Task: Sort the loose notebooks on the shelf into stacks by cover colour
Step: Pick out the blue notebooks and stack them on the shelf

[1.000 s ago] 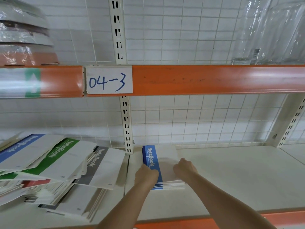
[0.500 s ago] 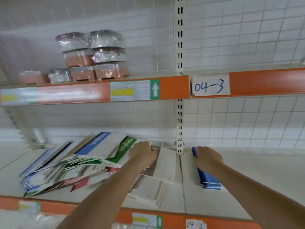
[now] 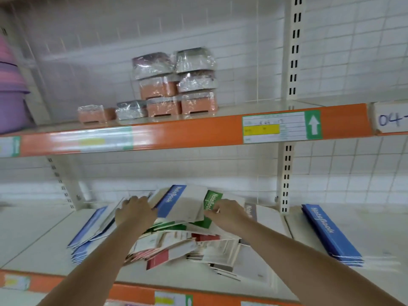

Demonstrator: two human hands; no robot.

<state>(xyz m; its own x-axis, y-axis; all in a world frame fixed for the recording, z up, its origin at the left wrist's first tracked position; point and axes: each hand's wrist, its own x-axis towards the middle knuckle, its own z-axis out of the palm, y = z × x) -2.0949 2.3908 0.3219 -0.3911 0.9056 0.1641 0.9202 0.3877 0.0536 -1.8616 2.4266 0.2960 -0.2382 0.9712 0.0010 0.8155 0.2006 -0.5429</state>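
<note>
Head: flat glossy notebooks (image 3: 176, 230), heaped.

Paper notebooks (image 3: 183, 217) under my hands, covers smooth and matt, with a stack of blue-spined ones (image 3: 331, 235) at three o'clock; shelf board (image 3: 33, 230) a pale, matt, smooth sheet; front beam (image 3: 176, 133) glossy orange painted metal carrying a shiny paper label (image 3: 280, 127); slotted upright (image 3: 287, 173) cream painted metal; at twelve o'clock, packs (image 3: 176, 85) in crinkled glossy clear plastic film; at ten o'clock, smooth purple plastic tubs (image 3: 11, 96).
</note>
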